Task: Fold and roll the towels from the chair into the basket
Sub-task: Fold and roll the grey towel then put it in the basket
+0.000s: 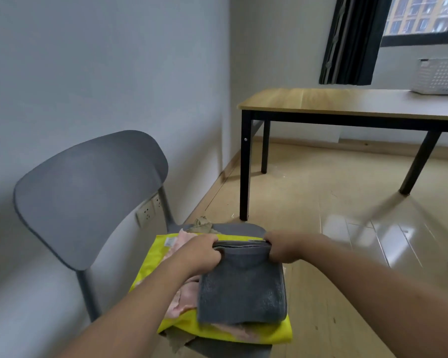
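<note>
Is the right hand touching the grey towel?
Touching. Head view: right hand grips the grey towel's far right corner; left hand grips the left corner.

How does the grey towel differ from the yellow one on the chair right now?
The grey towel is gripped along its far edge by the left hand and right hand; no hand holds the yellow towel. Grey lies on top of the pile, yellow beneath it. Grey shows a smaller face; yellow spreads wider. Both sit on the chair.
</note>
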Demonstrator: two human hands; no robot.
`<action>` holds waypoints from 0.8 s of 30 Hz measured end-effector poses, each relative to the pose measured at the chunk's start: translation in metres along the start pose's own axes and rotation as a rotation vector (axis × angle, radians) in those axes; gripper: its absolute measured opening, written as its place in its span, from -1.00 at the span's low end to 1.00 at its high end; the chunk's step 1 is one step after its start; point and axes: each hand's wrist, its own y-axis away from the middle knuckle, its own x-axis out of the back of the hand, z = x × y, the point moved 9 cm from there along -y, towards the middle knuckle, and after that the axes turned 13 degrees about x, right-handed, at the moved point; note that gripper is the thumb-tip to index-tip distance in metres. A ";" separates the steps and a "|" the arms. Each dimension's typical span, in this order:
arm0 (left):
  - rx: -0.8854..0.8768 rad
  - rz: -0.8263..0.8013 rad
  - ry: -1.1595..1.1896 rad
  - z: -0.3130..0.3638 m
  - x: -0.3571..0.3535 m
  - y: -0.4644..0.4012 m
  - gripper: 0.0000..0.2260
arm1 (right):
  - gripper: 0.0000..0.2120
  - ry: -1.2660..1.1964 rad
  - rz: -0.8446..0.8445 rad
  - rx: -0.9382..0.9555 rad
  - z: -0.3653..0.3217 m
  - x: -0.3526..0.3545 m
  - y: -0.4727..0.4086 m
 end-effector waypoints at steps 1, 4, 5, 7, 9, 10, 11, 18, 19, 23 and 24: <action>0.041 0.040 -0.040 -0.002 -0.001 -0.015 -0.89 | -0.72 -0.017 0.037 -0.003 0.007 -0.001 -0.010; 0.120 0.077 -0.091 -0.003 -0.009 -0.046 -0.84 | -0.72 -0.088 0.096 -0.008 0.025 -0.011 -0.038; 0.134 0.071 -0.102 -0.004 -0.014 -0.054 -0.80 | -0.72 -0.106 0.100 -0.008 0.030 -0.015 -0.045; 0.138 0.023 -0.127 -0.007 -0.027 -0.067 -0.78 | -0.73 -0.146 0.088 -0.006 0.040 -0.023 -0.057; 0.138 -0.065 -0.081 -0.015 -0.043 -0.081 -0.83 | -0.75 -0.209 0.069 -0.006 0.047 -0.030 -0.065; 0.132 -0.103 -0.046 -0.017 -0.047 -0.084 -0.84 | -0.75 -0.247 0.071 -0.002 0.049 -0.031 -0.066; 0.126 -0.117 -0.021 -0.018 -0.048 -0.085 -0.84 | -0.75 -0.288 0.080 0.001 0.050 -0.031 -0.066; -0.038 0.001 -0.199 0.003 -0.004 -0.059 -0.92 | -0.66 -0.392 0.125 0.105 0.021 0.000 -0.046; -0.079 0.023 -0.189 0.011 0.010 -0.051 -0.90 | -0.79 -0.366 0.157 0.132 0.013 0.012 -0.039; -0.208 0.276 -0.226 0.038 0.075 0.004 -0.89 | -0.80 -0.271 0.419 0.279 -0.024 0.071 0.008; -0.248 0.336 -0.221 0.041 0.086 0.021 -0.87 | -0.82 -0.253 0.473 0.314 -0.031 0.078 0.020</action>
